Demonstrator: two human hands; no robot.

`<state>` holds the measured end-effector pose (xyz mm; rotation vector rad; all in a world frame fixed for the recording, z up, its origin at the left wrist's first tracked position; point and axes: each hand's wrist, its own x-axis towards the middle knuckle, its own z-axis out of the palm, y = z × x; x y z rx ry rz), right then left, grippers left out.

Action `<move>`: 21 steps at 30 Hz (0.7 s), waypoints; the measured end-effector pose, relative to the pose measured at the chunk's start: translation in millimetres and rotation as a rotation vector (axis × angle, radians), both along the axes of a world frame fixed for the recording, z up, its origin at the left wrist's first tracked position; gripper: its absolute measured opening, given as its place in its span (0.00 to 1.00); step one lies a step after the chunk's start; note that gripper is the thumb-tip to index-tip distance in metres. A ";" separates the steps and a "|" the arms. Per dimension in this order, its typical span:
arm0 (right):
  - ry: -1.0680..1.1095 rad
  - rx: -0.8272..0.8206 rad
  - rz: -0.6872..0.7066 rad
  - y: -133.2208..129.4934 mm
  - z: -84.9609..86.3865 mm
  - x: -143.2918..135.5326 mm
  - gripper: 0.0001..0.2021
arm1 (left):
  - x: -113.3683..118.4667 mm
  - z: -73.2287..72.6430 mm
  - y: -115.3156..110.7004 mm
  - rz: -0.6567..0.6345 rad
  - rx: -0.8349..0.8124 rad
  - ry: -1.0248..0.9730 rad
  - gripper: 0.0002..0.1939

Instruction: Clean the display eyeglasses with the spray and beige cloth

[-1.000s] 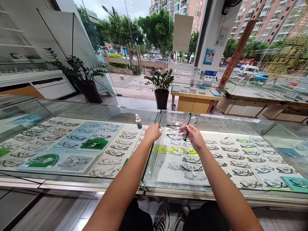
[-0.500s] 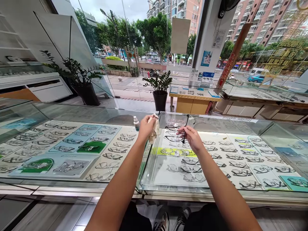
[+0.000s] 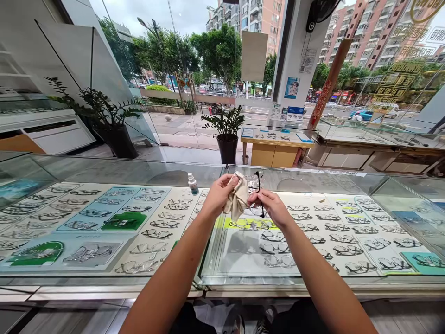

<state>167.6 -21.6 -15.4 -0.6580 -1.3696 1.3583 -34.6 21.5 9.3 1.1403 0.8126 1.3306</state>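
Note:
A crumpled beige cleaning cloth hangs from my left hand, its fingers closed on the upper edge. Just to the right, my right hand pinches a pair of dark-framed eyeglasses. The frame is turned nearly edge-on, so the lenses hardly show. Cloth and glasses are very close together; whether they touch I cannot tell. Both hands are above the glass display counter. On the glass left of my left hand stands a small white-capped bottle with a teal label.
Rows of eyeglasses lie under the glass on both sides, some on a green pad. Beyond the counter are a potted plant, a wooden display table and large windows onto the street.
The glasses have turned from facing me to nearly edge-on. My left hand has brought the cloth right, close to them, and more of the cloth shows. The view has shifted slightly.

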 end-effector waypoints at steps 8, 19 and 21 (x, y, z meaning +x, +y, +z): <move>-0.085 0.039 -0.004 0.7 -4.2 0.5 0.19 | 8.2 0.9 -9.1 -0.103 -0.043 -0.020 0.29; -0.204 0.093 0.022 -5.0 1.7 -1.6 0.22 | 9.7 1.2 -11.3 -0.085 0.020 0.023 0.27; -0.205 0.109 0.028 -4.8 1.3 -0.9 0.22 | 9.7 3.3 -13.9 -0.128 -0.016 0.045 0.28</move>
